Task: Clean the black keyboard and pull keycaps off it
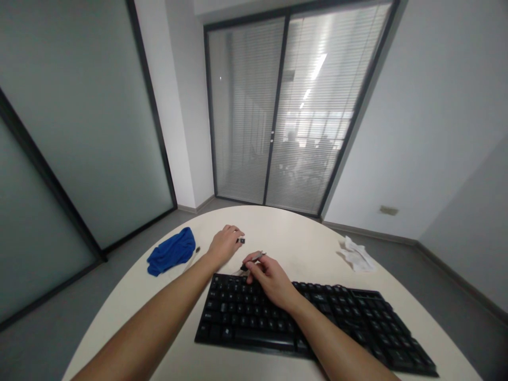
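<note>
Head view: the bare right hand [265,272] is closed on a slim grey-and-black object [257,256] at the far edge of a black plastic keyboard [257,320], whose long axis runs left to right. Farther from the keys, beyond their far left corner, the left hand [226,244] meets a small, squarish black piece [242,241]; whether its fingers pinch it, I cannot tell.

Left hand [226,244] ahead, right hand [266,274] pinching (forearms [169,311] bare).
</note>
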A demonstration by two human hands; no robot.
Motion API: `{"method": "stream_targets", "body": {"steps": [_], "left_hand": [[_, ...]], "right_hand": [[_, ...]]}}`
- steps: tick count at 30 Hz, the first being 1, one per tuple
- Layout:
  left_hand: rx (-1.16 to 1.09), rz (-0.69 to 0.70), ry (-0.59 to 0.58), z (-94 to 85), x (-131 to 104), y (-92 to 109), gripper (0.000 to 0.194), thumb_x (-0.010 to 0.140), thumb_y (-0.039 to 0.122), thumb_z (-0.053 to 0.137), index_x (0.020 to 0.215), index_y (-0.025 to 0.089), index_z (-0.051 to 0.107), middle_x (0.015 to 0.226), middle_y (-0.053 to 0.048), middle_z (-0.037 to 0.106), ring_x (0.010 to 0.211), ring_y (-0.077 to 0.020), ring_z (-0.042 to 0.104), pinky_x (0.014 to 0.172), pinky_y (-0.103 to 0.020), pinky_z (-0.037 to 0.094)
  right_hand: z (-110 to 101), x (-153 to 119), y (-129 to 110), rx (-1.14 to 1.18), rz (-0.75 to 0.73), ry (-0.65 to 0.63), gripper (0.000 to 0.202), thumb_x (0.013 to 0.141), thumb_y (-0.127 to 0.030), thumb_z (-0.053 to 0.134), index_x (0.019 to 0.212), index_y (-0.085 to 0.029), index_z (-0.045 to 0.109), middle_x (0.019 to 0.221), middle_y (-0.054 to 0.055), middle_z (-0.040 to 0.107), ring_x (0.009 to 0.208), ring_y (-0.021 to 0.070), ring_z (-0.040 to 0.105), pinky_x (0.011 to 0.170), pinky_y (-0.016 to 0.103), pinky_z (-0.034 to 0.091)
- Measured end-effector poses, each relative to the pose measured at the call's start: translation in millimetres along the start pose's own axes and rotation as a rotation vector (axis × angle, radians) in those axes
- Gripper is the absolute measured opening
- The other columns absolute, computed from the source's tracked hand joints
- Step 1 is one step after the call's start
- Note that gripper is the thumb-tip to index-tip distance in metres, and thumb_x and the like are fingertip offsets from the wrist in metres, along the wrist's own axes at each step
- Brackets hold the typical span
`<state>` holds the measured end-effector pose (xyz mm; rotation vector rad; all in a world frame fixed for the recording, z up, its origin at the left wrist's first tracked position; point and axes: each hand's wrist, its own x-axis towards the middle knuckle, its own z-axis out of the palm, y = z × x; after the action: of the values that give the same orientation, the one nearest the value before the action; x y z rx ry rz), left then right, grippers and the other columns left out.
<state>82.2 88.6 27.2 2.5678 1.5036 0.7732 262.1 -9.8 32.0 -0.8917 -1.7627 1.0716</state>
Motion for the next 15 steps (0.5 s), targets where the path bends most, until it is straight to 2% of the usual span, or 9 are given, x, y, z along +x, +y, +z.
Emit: {"method": "stream_targets", "body": {"steps": [4, 7, 11, 15], "left_hand": [[-0.186, -0.137, 0.093, 0.2, -8.8, 8.4, 0.029, 0.082, 0.016, 0.06, 0.109, 0.02, 0.067, 0.115, -0.008, 0.065, 0.113, -0.0254, 0.053, 0.099, -0.037, 0.041], [-0.371, -0.234, 0.133, 5.2, -19.0, 17.7, 0.022, 0.088, 0.02, 0.052, 0.105, 0.017, 0.066, 0.104, -0.009, 0.07, 0.098, -0.0217, 0.063, 0.091, -0.034, 0.048], [-0.594, -0.274, 0.055, 5.8, -39.7, 28.6, 0.026, 0.094, 0.029, 0.043, 0.105, 0.017, 0.063, 0.094, -0.007, 0.073, 0.087, -0.0188, 0.068, 0.081, -0.03, 0.051], [-0.728, -0.254, -0.075, -6.6, -63.2, 35.1, 0.027, 0.092, 0.035, 0.045, 0.099, 0.017, 0.063, 0.089, -0.006, 0.073, 0.078, -0.0181, 0.067, 0.075, -0.029, 0.05]], "right_hand": [[-0.4, 0.0, -0.8, 0.006, 0.006, 0.03, 0.03, 0.094, -0.047, 0.05, 0.097, -0.019, 0.059, 0.081, 0.001, 0.062, 0.067, 0.0138, 0.061, 0.07, 0.028, 0.049], [-1.9, 0.2, -2.5, 0.013, 0.019, 0.152, 0.033, 0.095, -0.051, 0.046, 0.095, -0.02, 0.058, 0.084, 0.002, 0.061, 0.07, 0.0149, 0.06, 0.068, 0.028, 0.049], [-4.6, 0.8, -3.1, -0.087, 0.017, 0.289, 0.037, 0.096, -0.054, 0.041, 0.092, -0.021, 0.057, 0.078, 0.002, 0.059, 0.071, 0.017, 0.057, 0.068, 0.029, 0.047], [-5.3, 1.8, 0.1, -0.107, 0.024, 0.26, 0.037, 0.096, -0.053, 0.041, 0.092, -0.021, 0.058, 0.078, 0.001, 0.059, 0.069, 0.0168, 0.057, 0.067, 0.029, 0.046]]}}
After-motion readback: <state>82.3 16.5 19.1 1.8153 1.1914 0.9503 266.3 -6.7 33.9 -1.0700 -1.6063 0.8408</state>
